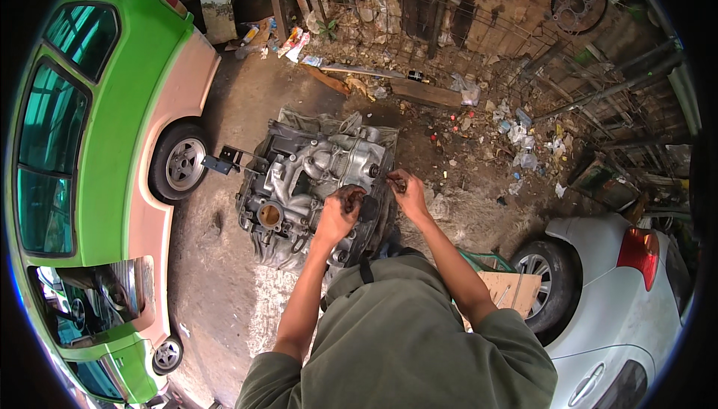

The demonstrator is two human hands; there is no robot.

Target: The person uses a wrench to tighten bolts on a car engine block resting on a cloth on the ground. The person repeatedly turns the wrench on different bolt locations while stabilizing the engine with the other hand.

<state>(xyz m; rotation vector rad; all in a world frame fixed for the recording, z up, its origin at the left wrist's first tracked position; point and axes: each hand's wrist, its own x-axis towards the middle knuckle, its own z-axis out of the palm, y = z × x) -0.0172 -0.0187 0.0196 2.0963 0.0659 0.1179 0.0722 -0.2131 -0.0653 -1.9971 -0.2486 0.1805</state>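
Note:
In front of me a grey metal car engine (307, 162) rests low on the ground, with curved intake pipes and a round brass-coloured opening (270, 215) at its left. My left hand (342, 208), smeared with dark grease, is closed at the engine's near right part, beside a dark round part (366, 208). What its fingers hold, if anything, is hidden. At the engine's right edge my right hand (407, 191) is closed, thumb and fingertips pinched together. Anything between those fingertips is too small to make out.
A green and pink van (112, 125) stands at the left, a silver car (606, 297) at the lower right. Litter (520, 140) and planks (426, 93) lie along the far wall. A black bracket (222, 160) sits left of the engine. Near the silver car is a wooden board (511, 290).

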